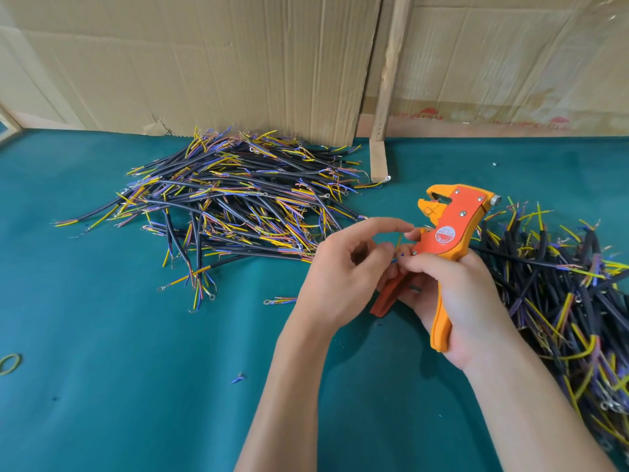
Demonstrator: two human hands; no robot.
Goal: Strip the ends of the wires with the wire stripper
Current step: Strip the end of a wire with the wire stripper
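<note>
Your right hand (452, 294) covers the middle of the wire stripper (449, 233), hiding where its handles meet. Left of the stripper, your left hand (343, 267) pinches thin wire ends (398, 253) too small to tell whether they are stripped. Right of the stripper, the wire pile (561, 301) is cut off by the frame's edge.

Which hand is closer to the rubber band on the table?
Left. The left hand is well to the right of the rubber band; the right hand, gripping the wire stripper, is farther right.
</note>
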